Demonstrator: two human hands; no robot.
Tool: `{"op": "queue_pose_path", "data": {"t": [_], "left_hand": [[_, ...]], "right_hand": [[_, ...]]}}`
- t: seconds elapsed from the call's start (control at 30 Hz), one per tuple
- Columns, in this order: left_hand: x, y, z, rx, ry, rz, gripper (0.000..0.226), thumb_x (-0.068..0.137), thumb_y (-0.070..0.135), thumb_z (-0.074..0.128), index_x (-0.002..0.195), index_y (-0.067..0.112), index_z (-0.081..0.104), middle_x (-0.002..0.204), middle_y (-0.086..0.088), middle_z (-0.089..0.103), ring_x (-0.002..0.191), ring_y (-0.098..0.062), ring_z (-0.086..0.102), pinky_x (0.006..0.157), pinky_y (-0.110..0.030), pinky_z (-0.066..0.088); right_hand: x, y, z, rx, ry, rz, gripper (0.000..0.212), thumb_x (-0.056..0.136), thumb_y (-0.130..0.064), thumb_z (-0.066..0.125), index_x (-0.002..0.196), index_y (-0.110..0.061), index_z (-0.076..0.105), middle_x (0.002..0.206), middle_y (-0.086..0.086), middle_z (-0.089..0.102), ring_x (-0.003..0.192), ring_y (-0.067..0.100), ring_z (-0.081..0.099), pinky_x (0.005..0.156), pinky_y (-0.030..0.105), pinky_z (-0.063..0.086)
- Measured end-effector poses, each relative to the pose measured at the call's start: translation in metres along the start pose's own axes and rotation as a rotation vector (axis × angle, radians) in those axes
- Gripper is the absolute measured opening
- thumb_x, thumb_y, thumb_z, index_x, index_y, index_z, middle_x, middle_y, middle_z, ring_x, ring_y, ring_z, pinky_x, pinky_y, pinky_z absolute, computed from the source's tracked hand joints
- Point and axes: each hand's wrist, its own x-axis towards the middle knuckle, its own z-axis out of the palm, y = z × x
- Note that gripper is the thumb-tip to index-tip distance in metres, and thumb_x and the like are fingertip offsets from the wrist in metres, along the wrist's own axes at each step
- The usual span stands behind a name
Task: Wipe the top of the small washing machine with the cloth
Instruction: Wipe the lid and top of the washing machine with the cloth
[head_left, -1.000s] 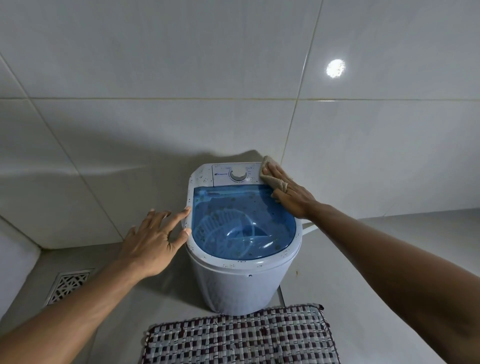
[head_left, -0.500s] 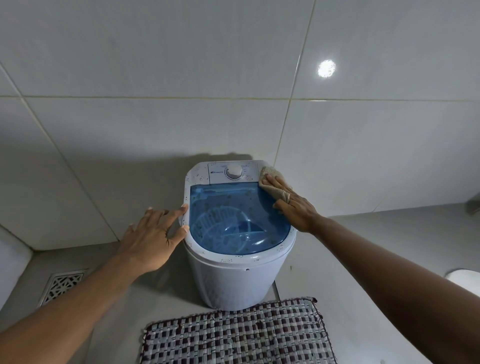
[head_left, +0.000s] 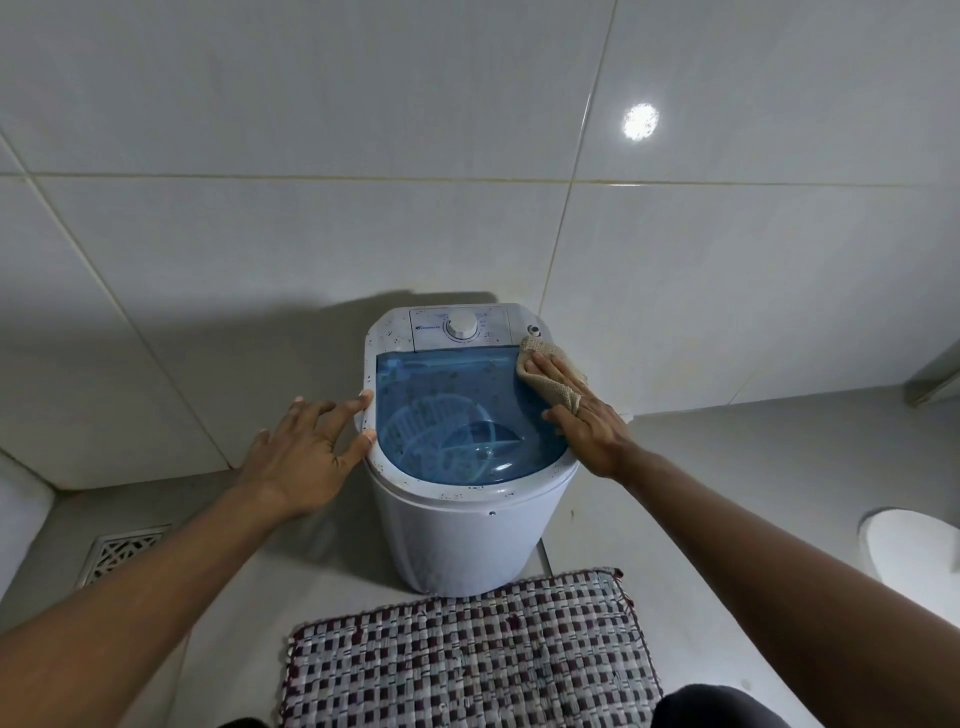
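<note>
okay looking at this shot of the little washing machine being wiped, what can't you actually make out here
All in the head view:
- Print around the dial on the washing machine: too small to read.
- Rim under the cloth and right hand: covered by them.
- White object at the right edge: cut off, cannot identify.
- Inside the tub: blurred by the blue lid.
- Left hand: fingertips at the rim, pressure unclear.

The right hand has slid the cloth nearer along the rim. The back corner beyond its fingertips now shows bare.
</note>
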Motion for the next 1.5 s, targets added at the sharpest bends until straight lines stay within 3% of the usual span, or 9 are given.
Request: {"op": "queue_pose_path", "data": {"t": [0.37,0.53,0.8,1.0,1.2,1.5], "left_hand": [[-0.001,-0.001,-0.001,-0.029,0.013,0.023,0.080,0.082,0.081,0.009,0.157,0.053,0.012,0.166,-0.004,0.030,0.158,-0.032,0.014,0.121,-0.063,0.023],[0.001,-0.001,0.001,-0.015,0.021,0.020,0.070,0.091,0.077,0.016,0.157,0.053,0.011,0.166,-0.003,0.030,0.158,-0.032,0.013,0.120,-0.063,0.024],[0.003,-0.003,0.001,-0.013,0.026,0.036,0.070,0.090,0.078,0.015,0.156,0.053,0.013,0.165,-0.003,0.033,0.158,-0.032,0.015,0.119,-0.064,0.026],[0.004,-0.003,0.003,-0.024,0.032,0.056,0.074,0.088,0.079,0.013,0.157,0.051,0.014,0.165,-0.004,0.033,0.157,-0.033,0.016,0.118,-0.068,0.026],[0.006,-0.008,0.005,-0.033,0.038,0.084,0.077,0.086,0.082,0.010,0.156,0.050,0.013,0.164,-0.007,0.035,0.156,-0.036,0.020,0.116,-0.069,0.029],[0.006,-0.008,0.004,-0.045,0.035,0.079,0.084,0.080,0.084,0.007,0.156,0.049,0.017,0.162,-0.009,0.037,0.155,-0.037,0.022,0.116,-0.066,0.031]], "right_hand": [[-0.033,-0.016,0.017,-0.013,0.093,-0.014,0.072,0.092,-0.046,0.020,0.158,-0.022,0.031,0.171,0.001,0.015,0.160,0.019,0.005,0.129,0.047,0.009],[-0.041,-0.020,0.029,-0.057,0.137,0.026,0.074,0.094,-0.046,0.016,0.160,-0.017,0.030,0.171,0.004,0.015,0.160,0.019,0.004,0.129,0.047,0.009],[-0.052,-0.036,0.052,-0.031,0.224,0.163,0.067,0.098,-0.038,0.020,0.163,-0.024,0.020,0.173,-0.004,0.002,0.158,0.012,-0.008,0.130,0.043,0.002],[-0.060,-0.055,0.074,-0.022,0.375,0.177,0.074,0.093,-0.047,0.010,0.162,-0.022,0.023,0.170,-0.003,0.002,0.157,0.015,-0.009,0.130,0.040,-0.002],[-0.057,-0.075,0.097,-0.032,0.476,0.319,0.077,0.092,-0.048,0.008,0.164,-0.021,0.014,0.173,0.002,-0.001,0.158,0.017,-0.014,0.129,0.039,-0.008],[-0.050,-0.113,0.135,-0.038,0.610,0.510,0.076,0.094,-0.042,0.019,0.164,-0.018,0.003,0.173,0.002,-0.008,0.157,0.016,-0.020,0.128,0.048,-0.006]]}}
